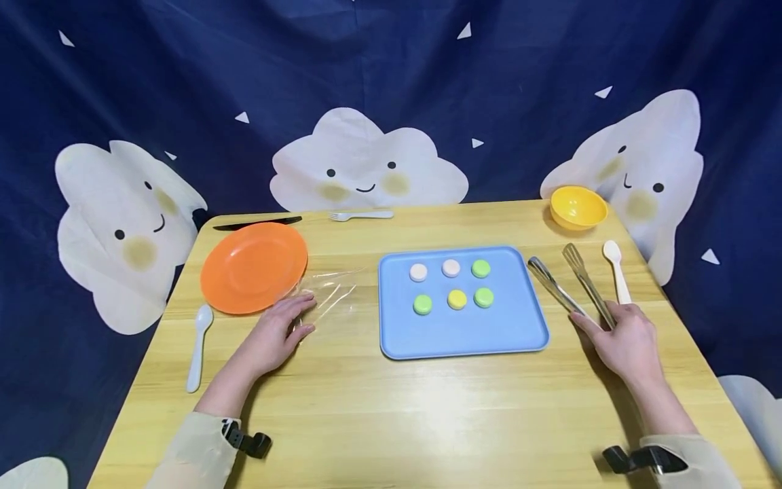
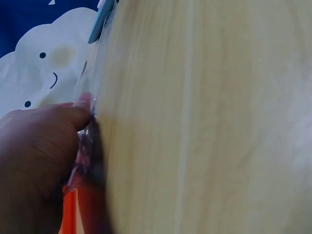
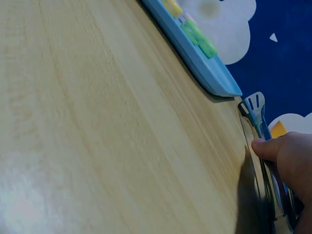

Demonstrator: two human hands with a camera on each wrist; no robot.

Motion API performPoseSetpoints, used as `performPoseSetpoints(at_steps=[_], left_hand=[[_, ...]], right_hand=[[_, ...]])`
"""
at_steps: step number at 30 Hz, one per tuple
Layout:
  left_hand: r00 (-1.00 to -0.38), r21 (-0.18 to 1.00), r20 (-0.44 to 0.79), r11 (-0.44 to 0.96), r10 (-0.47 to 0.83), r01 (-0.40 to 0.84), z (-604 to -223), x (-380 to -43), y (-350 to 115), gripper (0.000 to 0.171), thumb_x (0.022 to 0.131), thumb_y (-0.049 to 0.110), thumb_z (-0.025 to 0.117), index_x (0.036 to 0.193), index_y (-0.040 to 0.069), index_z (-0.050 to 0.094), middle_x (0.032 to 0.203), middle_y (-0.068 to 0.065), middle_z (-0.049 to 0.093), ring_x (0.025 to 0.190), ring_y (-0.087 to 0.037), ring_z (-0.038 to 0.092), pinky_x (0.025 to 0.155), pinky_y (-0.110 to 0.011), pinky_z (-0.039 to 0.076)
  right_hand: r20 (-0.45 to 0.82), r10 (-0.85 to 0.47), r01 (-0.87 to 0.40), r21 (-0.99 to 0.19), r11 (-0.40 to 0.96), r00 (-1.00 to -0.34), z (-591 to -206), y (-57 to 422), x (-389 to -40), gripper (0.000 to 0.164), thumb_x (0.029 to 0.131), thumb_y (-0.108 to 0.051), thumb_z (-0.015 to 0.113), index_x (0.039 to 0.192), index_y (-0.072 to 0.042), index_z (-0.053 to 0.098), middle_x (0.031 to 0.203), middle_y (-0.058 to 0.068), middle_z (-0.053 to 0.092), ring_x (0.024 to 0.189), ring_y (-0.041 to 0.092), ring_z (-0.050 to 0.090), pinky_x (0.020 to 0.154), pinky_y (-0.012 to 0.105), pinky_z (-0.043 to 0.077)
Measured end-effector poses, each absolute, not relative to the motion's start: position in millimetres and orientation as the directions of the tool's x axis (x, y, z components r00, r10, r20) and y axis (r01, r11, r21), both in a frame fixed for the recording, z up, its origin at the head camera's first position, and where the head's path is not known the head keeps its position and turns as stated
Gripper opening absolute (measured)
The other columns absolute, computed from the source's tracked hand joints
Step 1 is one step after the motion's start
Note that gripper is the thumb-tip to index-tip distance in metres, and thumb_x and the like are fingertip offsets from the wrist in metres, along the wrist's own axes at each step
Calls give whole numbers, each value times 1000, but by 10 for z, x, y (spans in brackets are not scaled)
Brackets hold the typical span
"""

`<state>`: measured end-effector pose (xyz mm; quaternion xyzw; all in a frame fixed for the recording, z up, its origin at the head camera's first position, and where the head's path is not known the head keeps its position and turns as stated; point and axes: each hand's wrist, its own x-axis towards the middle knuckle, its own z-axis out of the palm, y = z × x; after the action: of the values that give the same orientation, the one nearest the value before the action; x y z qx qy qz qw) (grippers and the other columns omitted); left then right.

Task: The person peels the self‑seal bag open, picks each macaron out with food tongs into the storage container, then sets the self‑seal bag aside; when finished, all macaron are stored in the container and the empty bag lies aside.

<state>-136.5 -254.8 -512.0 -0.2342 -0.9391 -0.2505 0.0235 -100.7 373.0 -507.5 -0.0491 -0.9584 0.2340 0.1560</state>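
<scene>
My left hand (image 1: 280, 333) rests on the left part of a clear plastic bag (image 1: 332, 299), thumb and fingers apart. In the left wrist view the crinkled bag (image 2: 87, 156) lies under the fingertips. With my right hand (image 1: 629, 343) I grip metal tongs (image 1: 589, 282) near their joined end; the two arms are spread and point away from me. The slotted tip of the tongs (image 3: 255, 103) shows in the right wrist view. Between the hands lies a blue tray (image 1: 440, 337) bearing several macarons (image 1: 457, 299) in pale pink, green and yellow.
An orange plate (image 1: 253, 268) lies beyond my left hand, a black knife (image 1: 256, 223) behind it. A white spoon (image 1: 197, 350) is at left, a white fork (image 1: 362, 215) at the back. At right are a yellow bowl (image 1: 578, 208) and another white spoon (image 1: 617, 272).
</scene>
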Motion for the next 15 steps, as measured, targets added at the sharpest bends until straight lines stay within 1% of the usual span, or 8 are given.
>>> performPoseSetpoints(at_steps=[4,6,8,12,13,15], left_hand=[[-890,440,97,783,445,440,-5071,-1356,-2565,51,103,18,72,149,1,57,154,-19,53,146,-43,43,121,-62,29],[-889,443,78,783,451,437,-5051,-1361,-2569,52,104,18,71,150,0,56,156,-19,52,147,-43,41,121,-62,29],[-886,447,73,779,457,439,-5040,-1370,-2567,52,104,18,71,151,0,55,156,-20,51,148,-43,41,122,-63,28],[-877,466,54,765,478,445,-5047,-1397,-2537,50,105,16,70,151,1,56,158,-20,49,150,-42,38,123,-63,26],[-874,469,46,762,484,447,-5044,-1402,-2530,50,105,16,69,151,2,56,159,-20,48,150,-42,38,122,-63,27],[-871,479,36,756,490,446,-5019,-1411,-2515,51,105,17,69,152,2,55,161,-20,46,151,-41,37,122,-62,28]], right_hand=[[262,166,29,-456,889,-951,-5057,3741,-1056,54,88,-38,86,67,-13,44,72,11,45,71,38,50,58,46,35],[252,161,31,-454,890,-954,-5045,3751,-1080,52,88,-39,86,70,-11,46,73,11,45,71,38,50,58,46,35],[232,162,38,-462,886,-959,-5032,3767,-1096,48,88,-39,86,79,-4,55,76,15,48,74,42,51,61,52,39],[190,185,74,-477,876,-964,-5024,3828,-1072,53,88,-40,86,96,5,58,83,22,51,80,49,53,68,62,41],[177,192,85,-481,873,-965,-5026,3842,-1054,57,89,-40,86,103,9,61,89,27,53,86,53,53,73,65,42],[183,198,86,-487,869,-963,-5018,3861,-1025,60,89,-39,86,109,13,62,100,35,54,99,55,52,81,67,42]])
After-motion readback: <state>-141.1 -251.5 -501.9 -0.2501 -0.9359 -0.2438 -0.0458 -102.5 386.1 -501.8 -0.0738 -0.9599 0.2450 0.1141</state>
